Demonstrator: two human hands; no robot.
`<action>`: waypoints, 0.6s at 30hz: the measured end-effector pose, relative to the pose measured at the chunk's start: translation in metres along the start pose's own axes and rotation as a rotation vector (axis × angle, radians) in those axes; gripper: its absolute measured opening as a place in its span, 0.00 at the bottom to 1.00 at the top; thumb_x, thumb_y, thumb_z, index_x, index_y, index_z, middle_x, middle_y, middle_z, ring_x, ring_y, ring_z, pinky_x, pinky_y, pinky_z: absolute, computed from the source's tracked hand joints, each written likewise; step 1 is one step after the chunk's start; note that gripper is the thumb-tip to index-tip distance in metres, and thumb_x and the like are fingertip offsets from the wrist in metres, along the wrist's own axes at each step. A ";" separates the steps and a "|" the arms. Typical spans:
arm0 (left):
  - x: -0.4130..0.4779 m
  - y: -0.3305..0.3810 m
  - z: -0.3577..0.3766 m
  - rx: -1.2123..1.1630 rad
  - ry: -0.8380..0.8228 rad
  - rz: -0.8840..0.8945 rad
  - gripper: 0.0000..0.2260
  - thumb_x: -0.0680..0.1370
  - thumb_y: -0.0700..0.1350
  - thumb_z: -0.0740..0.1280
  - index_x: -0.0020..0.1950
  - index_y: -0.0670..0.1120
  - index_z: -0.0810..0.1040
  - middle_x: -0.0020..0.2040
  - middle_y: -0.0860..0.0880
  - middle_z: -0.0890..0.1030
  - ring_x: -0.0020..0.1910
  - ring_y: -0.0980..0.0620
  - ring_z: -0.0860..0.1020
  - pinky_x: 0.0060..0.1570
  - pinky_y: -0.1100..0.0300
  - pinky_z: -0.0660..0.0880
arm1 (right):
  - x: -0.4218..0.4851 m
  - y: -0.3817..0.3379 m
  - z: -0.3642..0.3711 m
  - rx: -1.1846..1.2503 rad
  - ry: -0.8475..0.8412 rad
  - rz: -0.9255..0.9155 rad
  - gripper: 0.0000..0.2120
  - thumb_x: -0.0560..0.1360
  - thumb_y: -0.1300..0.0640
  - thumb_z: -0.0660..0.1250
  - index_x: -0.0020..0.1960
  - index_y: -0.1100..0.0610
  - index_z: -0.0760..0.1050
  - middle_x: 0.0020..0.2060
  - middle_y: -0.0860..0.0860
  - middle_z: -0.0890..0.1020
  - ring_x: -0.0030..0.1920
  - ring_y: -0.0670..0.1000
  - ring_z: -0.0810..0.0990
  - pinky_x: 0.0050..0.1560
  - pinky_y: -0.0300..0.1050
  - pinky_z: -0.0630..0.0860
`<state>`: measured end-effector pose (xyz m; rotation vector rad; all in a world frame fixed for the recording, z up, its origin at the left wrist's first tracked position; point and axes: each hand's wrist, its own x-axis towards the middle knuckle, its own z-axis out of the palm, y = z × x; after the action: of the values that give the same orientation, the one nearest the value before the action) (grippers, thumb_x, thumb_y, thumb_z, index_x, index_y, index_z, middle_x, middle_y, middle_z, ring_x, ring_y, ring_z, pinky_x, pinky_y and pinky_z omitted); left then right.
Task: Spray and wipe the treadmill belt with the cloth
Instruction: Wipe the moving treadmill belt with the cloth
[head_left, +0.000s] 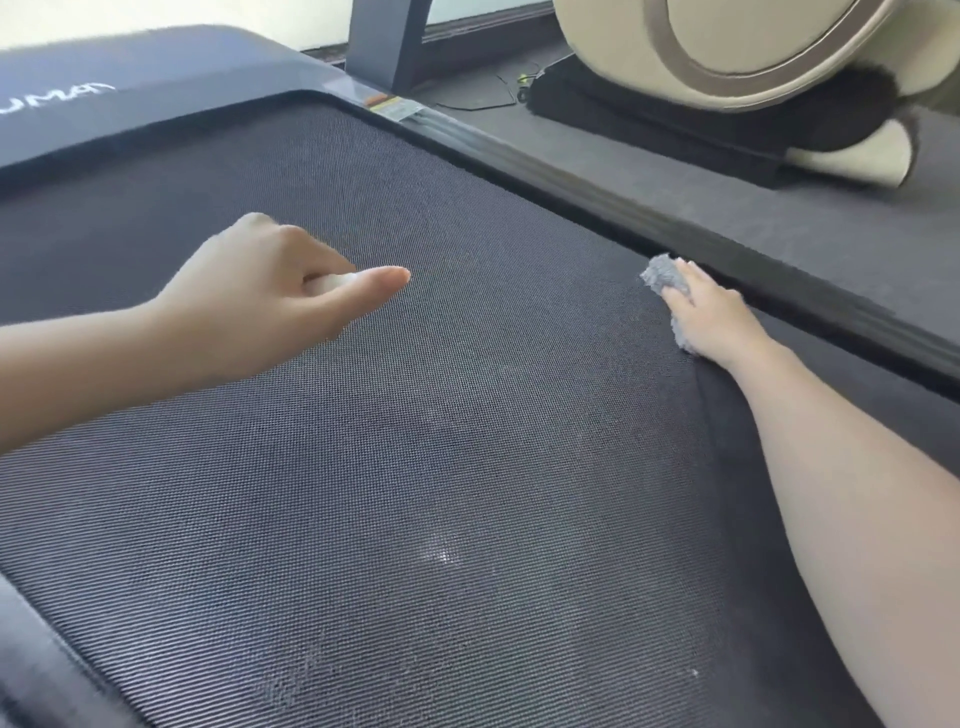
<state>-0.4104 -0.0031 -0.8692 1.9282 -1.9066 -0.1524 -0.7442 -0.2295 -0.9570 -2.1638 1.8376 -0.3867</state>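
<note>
Right hand (711, 317) presses grey cloth (662, 275), fingers flat, at belt (467, 415) right edge beside side rail (597, 192). Rest of belt lies leftward (wipe goes that way). Left hand (270, 291) curled, thumb out; cannot tell if holding something.

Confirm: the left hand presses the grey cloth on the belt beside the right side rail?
Not the left: the head view shows the right hand pressing the grey cloth on the belt beside the right side rail.
</note>
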 end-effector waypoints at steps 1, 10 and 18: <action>-0.002 0.001 -0.003 0.011 -0.009 -0.016 0.41 0.70 0.72 0.53 0.31 0.32 0.71 0.28 0.34 0.74 0.28 0.35 0.74 0.34 0.39 0.75 | 0.000 0.001 -0.001 0.003 -0.002 0.008 0.24 0.81 0.50 0.53 0.75 0.50 0.55 0.76 0.47 0.57 0.74 0.58 0.58 0.72 0.47 0.53; -0.009 0.017 -0.026 -0.002 -0.043 -0.008 0.39 0.70 0.72 0.52 0.30 0.34 0.68 0.23 0.39 0.68 0.24 0.46 0.64 0.32 0.43 0.71 | -0.034 -0.033 -0.005 0.003 -0.092 0.051 0.24 0.82 0.51 0.53 0.76 0.51 0.53 0.76 0.50 0.53 0.74 0.58 0.57 0.71 0.50 0.54; -0.010 -0.009 0.002 0.006 0.006 0.062 0.40 0.69 0.74 0.49 0.30 0.35 0.70 0.27 0.38 0.77 0.27 0.41 0.75 0.34 0.46 0.76 | -0.102 -0.090 0.023 0.014 -0.083 -0.230 0.24 0.81 0.53 0.55 0.75 0.53 0.56 0.76 0.48 0.55 0.76 0.48 0.52 0.72 0.40 0.48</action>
<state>-0.4033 0.0061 -0.8761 1.8687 -1.9626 -0.1234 -0.6694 -0.1143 -0.9468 -2.3514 1.5434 -0.3492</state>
